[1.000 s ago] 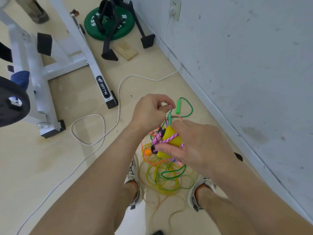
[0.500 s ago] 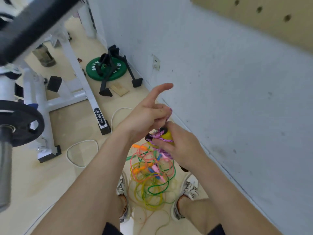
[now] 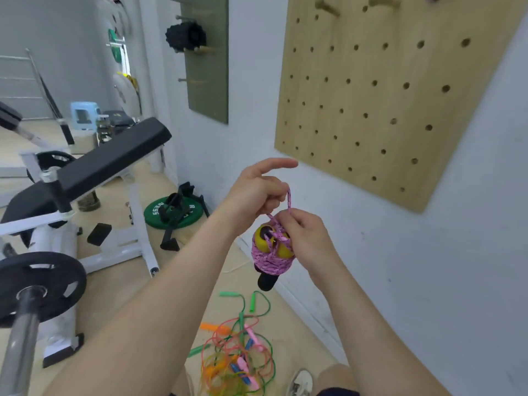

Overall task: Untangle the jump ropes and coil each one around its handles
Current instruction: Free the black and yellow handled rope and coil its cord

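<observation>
A pink speckled jump rope (image 3: pixel 271 260) is coiled around its yellow-and-black handles, held up in front of the wall. My right hand (image 3: pixel 307 238) grips the bundle at its right side. My left hand (image 3: pixel 257 195) pinches a loop of the pink rope just above the handles, index finger sticking out. On the floor below lies a tangle of green, orange, pink and yellow ropes (image 3: pixel 238 358) with green handles (image 3: pixel 253 301) at its far side.
A wooden pegboard (image 3: pixel 380 90) hangs on the wall to the right. A weight bench (image 3: pixel 108 158) and a barbell with black plate (image 3: pixel 37 281) stand at the left. A green weight plate (image 3: pixel 171 214) lies by the wall. My shoe (image 3: pixel 300 382) is near the tangle.
The view has tilted up from the floor to the wall. Both hands have risen with the pink rope bundle, and my left hand now pulls a loop up above the handles.
</observation>
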`<state>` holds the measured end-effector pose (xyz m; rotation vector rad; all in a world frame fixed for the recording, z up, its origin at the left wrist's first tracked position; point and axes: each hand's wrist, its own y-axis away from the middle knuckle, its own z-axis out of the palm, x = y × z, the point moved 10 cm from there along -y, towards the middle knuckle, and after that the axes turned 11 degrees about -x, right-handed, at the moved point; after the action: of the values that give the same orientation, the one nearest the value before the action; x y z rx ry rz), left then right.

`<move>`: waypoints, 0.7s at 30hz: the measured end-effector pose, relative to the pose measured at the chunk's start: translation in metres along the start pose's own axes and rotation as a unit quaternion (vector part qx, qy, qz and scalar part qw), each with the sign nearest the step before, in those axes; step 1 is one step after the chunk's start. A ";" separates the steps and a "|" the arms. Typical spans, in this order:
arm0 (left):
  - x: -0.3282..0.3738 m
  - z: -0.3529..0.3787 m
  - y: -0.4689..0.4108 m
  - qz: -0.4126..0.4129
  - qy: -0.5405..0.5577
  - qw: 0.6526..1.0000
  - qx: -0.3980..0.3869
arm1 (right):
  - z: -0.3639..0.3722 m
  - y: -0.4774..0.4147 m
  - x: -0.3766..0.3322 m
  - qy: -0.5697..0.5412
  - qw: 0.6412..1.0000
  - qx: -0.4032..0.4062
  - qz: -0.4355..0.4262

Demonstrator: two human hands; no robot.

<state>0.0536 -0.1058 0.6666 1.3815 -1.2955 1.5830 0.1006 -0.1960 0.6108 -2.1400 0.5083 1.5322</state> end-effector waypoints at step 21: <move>0.121 0.027 -0.185 0.211 -0.031 0.972 -0.100 | -0.194 -0.140 -0.096 -0.003 0.940 0.323 -0.108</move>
<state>0.2062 -0.0921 0.8288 1.0853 -1.8241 1.6295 0.2976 -0.1861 0.7767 -1.6142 0.6432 1.0543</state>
